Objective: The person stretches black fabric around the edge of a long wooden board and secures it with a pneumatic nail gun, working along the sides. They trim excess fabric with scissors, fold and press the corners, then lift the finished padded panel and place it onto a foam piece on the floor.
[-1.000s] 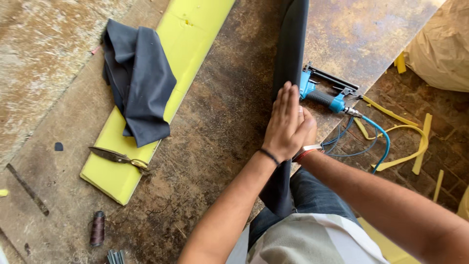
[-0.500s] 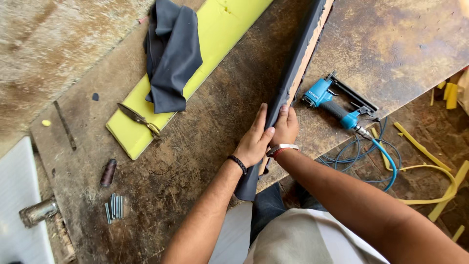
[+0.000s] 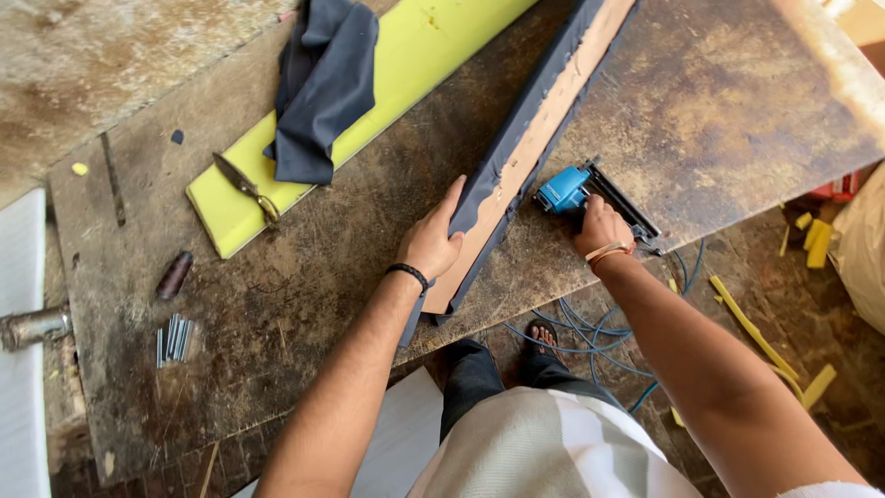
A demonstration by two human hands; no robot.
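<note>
Left hand (image 3: 430, 244) grips the long wooden strip wrapped in dark fabric (image 3: 525, 148), lying diagonally mid-table. Right hand (image 3: 599, 226) closed around blue pneumatic staple gun (image 3: 581, 194), just right of strip. Scissors (image 3: 247, 188) on yellow foam slab (image 3: 369, 101), far left.

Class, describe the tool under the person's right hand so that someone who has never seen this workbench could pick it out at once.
Start at the worn brown workbench and find the long board wrapped in dark fabric that runs across it. Just right of that board, near the bench's front edge, the right hand rests on a staple gun. It is the only bright blue thing on the bench, and blue hoses hang below it.
</note>
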